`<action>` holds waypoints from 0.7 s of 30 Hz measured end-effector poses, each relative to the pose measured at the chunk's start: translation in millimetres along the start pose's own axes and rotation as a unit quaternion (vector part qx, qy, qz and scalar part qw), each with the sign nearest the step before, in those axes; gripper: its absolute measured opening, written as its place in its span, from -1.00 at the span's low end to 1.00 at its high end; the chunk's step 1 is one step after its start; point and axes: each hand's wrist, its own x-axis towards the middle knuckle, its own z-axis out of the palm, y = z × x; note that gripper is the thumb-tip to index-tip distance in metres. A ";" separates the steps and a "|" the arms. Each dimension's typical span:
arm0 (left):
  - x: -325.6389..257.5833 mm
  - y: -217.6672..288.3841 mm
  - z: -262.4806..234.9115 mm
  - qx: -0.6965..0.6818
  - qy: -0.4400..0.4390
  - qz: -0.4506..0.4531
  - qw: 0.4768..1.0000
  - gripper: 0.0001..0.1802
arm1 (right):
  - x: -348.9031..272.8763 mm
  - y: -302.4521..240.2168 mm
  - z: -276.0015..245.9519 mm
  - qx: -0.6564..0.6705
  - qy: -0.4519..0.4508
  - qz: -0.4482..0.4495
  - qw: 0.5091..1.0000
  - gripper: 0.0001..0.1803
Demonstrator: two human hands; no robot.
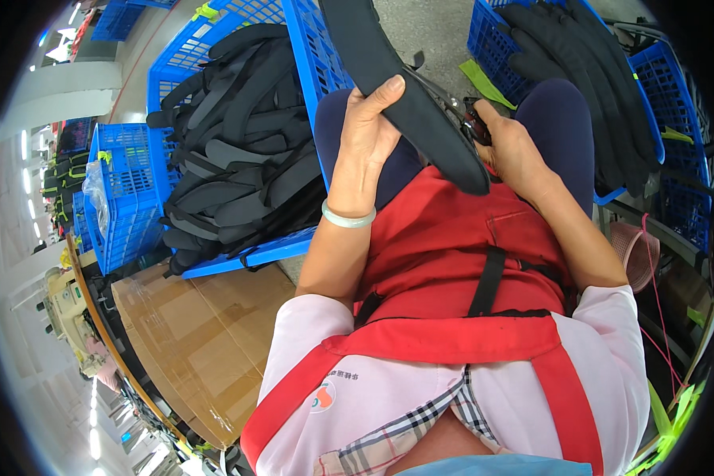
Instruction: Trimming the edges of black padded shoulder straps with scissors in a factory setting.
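A long black padded strap (432, 123) slants across in front of my lap, its rounded end close to the red apron (444, 246). My left hand (369, 119) is closed on its edge, thumb on top. In my right hand (512, 151) are scissors with dark handles (474, 125), fingers wrapped round them. The metal blades run up along the strap's right edge and are partly hidden by it. Whether they touch the strap, I cannot tell.
At left a blue plastic crate (300, 49) holds a heap of similar straps (242, 143). More straps (575, 87) fill a crate at right. A cardboard box (206, 333) lies lower left. A yellow-green strip (484, 83) is on the floor; a pink basket (633, 255) stands at right.
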 end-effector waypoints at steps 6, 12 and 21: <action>-4.4 -6.1 4.4 -0.003 -0.008 0.006 1.000 -0.81 | 0.5 -2.4 2.4 0.020 -0.008 -0.001 1.000 -0.65; -4.5 -10.5 2.0 -0.023 -0.008 -0.005 1.000 -0.80 | 1.4 -0.3 4.2 0.014 -0.009 0.004 1.000 -0.66; -4.7 -11.8 5.3 -0.036 -0.004 -0.015 0.999 -0.78 | 4.6 1.2 4.3 0.052 0.003 -0.007 0.999 -0.61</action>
